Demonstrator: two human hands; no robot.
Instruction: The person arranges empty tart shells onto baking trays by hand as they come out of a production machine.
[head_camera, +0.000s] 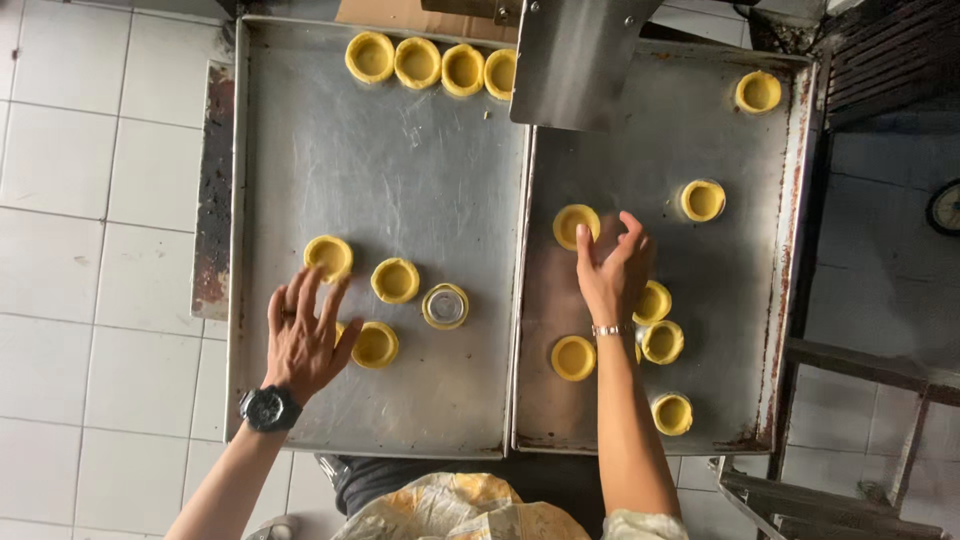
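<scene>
I am arranging tart shells on two metal trays: my left hand (303, 335), fingers spread and empty, is hovering just below one tart shell (328, 256); my right hand (612, 270), fingers open, is touching another shell (572, 224) beside the seam between the trays (520, 300). Next probably calls for a gentle pinch.

Two trays side by side, edges touching.

Left tray (300, 130): row of four tart shells (432, 63) along the far edge; loose group of shells (395, 280) near the middle, an empty tin cup (445, 306) to their right; left hand (303, 340) over the group's near-left end.

Right tray (740, 250): one shell (758, 92) in the far right corner; others scattered; right hand (612, 270) just beside a shell (574, 225) at centre-left.
</scene>
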